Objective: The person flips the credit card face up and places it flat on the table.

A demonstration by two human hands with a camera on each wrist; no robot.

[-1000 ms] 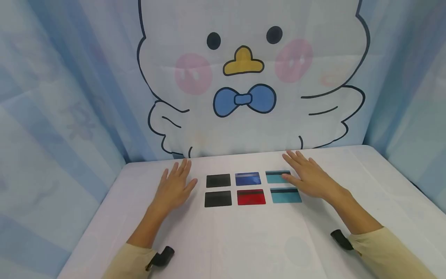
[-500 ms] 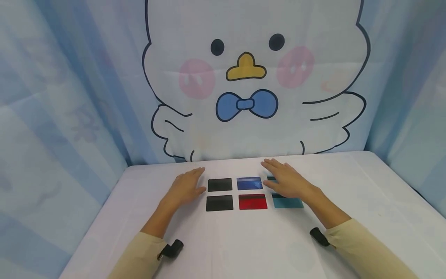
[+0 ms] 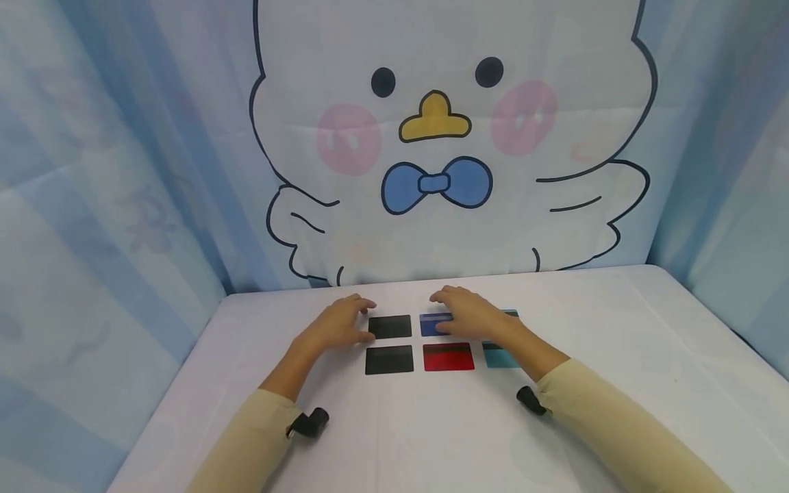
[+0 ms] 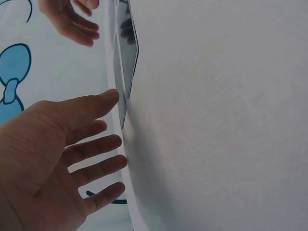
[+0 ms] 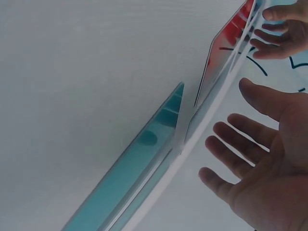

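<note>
The work seemed to be at the reaching step: on the white desk (image 3: 419,424), the left hand (image 3: 341,323) was at the left end of the far black card (image 3: 393,327), and the right hand (image 3: 471,316) was above the blue card (image 3: 430,326), which lay behind the red card (image 3: 448,357). Each grip was apart, with thumb and fingers separated, and held nothing, though whether the left thumb touched its card was not clear. The next move, I judged, called for lowering the fingertips carefully to the thin card edges.
</note>
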